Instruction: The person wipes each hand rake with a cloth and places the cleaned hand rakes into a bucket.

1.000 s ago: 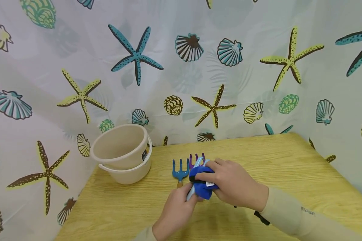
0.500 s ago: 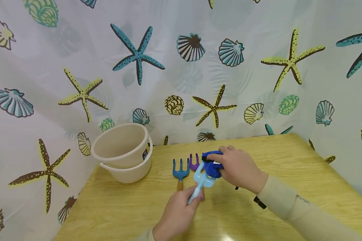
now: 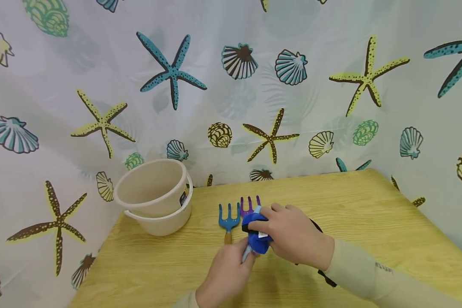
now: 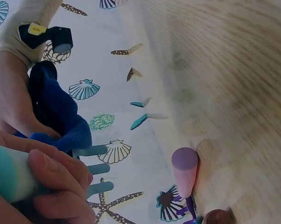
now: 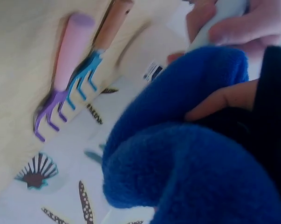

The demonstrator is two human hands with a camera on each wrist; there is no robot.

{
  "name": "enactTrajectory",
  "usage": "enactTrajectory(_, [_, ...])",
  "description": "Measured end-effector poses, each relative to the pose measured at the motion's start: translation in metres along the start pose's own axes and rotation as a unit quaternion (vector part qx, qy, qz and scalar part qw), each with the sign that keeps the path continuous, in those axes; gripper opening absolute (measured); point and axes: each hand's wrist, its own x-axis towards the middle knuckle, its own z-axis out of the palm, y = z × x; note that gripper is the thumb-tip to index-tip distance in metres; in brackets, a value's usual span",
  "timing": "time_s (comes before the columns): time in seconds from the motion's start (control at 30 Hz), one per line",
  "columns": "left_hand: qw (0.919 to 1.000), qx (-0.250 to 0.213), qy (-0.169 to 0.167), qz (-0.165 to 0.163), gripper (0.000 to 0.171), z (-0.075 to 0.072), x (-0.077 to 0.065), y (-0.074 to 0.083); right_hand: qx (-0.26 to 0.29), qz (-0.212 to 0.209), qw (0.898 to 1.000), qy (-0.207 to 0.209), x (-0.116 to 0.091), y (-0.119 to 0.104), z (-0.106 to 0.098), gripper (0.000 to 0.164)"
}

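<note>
My left hand (image 3: 229, 267) grips the pale handle of a light-blue hand fork (image 4: 99, 169) above the table. Folded blue cloth (image 3: 259, 242), with a black strip and a white tag, is held in my right hand (image 3: 296, 233). In the head view the cloth covers most of the fork's head. Tine ends stick out past the cloth in the left wrist view. Behind my hands lie a blue hand fork (image 3: 229, 223) with a wooden handle and a purple hand fork (image 3: 248, 209) with a pink handle (image 5: 70, 60).
A cream bucket (image 3: 150, 201) with a white handle stands at the table's back left. The wooden table (image 3: 146, 269) meets a curtain (image 3: 312, 102) printed with shells and starfish along its back and right. A black camera mount (image 4: 47, 37) sits on the right wrist.
The right hand moved the cloth up and right to the tine tips, baring the fork's head, then came back down over it. The left hand keeps its grip on the handle.
</note>
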Motion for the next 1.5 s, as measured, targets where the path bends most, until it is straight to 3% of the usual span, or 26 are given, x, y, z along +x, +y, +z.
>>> enactTrajectory(0.2, [0.9997, 0.019, -0.012, 0.004, 0.018, 0.0, -0.001, 0.002, -0.005, 0.05, 0.998, -0.027, 0.009, 0.011, 0.002, 0.036])
enactTrajectory(0.57, [0.9998, 0.012, -0.013, -0.001, 0.014, 0.0, -0.005, 0.004, -0.067, 0.088, 0.993, -0.045, 0.011, 0.032, -0.001, 0.034])
enactTrajectory(0.73, [0.9997, 0.014, -0.018, 0.0, 0.014, 0.0, -0.004, 0.005, -0.079, 0.056, 0.995, -0.041, 0.005, 0.018, -0.009, 0.034])
enactTrajectory(0.9, [0.9996, 0.022, -0.017, 0.006, 0.016, 0.001, -0.002, 0.003, -0.034, -0.002, 0.998, -0.047, 0.005, -0.006, -0.016, 0.035])
enactTrajectory(1.0, [0.9996, 0.022, -0.015, 0.006, 0.016, 0.001, -0.002, 0.002, -0.026, -0.006, 0.998, -0.053, 0.008, -0.009, -0.016, 0.035])
enactTrajectory(1.23, [0.9993, 0.032, -0.005, 0.02, 0.016, 0.003, -0.003, 0.003, -0.036, 0.05, 0.996, -0.063, 0.014, 0.015, -0.007, 0.032])
enactTrajectory(1.5, [0.9998, 0.002, -0.011, 0.018, 0.029, 0.001, -0.006, 0.003, 0.001, 0.072, 0.995, -0.063, 0.01, 0.047, -0.001, 0.05])
